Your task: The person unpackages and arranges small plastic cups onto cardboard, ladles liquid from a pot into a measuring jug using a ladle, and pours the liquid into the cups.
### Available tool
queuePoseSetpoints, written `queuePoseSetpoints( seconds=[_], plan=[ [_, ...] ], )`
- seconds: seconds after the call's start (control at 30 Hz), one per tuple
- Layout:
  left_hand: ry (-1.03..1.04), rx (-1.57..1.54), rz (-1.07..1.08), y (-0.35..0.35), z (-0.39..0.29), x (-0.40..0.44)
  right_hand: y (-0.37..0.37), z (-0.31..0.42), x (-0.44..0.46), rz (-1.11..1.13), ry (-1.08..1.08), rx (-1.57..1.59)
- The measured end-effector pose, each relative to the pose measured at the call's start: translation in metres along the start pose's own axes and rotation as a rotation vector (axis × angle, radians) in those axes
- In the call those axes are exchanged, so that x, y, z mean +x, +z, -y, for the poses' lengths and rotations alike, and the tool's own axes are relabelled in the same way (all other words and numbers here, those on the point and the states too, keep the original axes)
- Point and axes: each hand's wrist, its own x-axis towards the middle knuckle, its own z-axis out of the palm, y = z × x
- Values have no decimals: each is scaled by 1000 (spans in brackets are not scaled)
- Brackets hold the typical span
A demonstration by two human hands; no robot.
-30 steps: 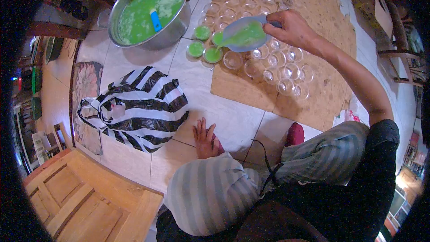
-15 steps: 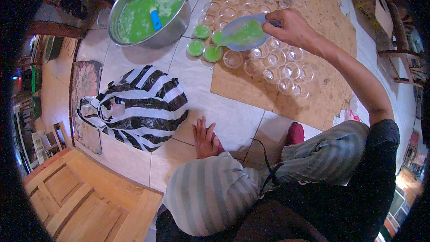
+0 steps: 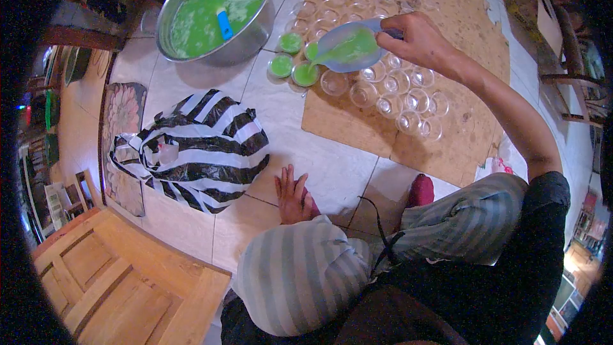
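Observation:
My right hand (image 3: 415, 41) grips the handle of a translucent scoop (image 3: 348, 46) holding green liquid. The scoop tilts left, and a green stream runs from its lip into a clear cup (image 3: 305, 74). Beside that cup stand other cups of green liquid, one (image 3: 280, 65) to its left and one (image 3: 290, 42) behind. Several clear cups (image 3: 363, 94) without green liquid stand in rows under and around the scoop. My left hand (image 3: 292, 198) hangs near my knee with its fingers apart, holding nothing.
A large metal pot (image 3: 252, 41) of green liquid, with a blue-handled tool (image 3: 224, 24) in it, stands at the upper left. A black-and-white striped bag (image 3: 204, 153) lies on the tiles. Brown cardboard (image 3: 357, 129) lies under most cups. A wooden panel (image 3: 121, 275) is at lower left.
Green liquid keeps pouring from the scoop into the same cup, with little movement of my right hand. The view has shifted slightly. My left hand stays nearly where it was.

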Motion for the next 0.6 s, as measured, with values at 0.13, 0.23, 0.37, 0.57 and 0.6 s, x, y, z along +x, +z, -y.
queuePoseSetpoints(
  seconds=[0.13, 0.23, 0.37, 0.57, 0.6],
  plan=[
    [-56, -80, -24, -8, -9, 6, 4, -3, 0, -38, -3, 8],
    [-50, -82, -22, -10, -10, 7, 3, -2, -1, -24, 0, 22],
    [-37, -75, -30, -7, -7, 6, 4, -3, -1, -26, 28, 50],
    [-53, -100, -9, -9, -6, 7, 9, -32, 0, 42, 192, 292],
    [-52, -104, -22, -10, -8, 7, 9, -36, 0, 58, 238, 379]
  ],
)
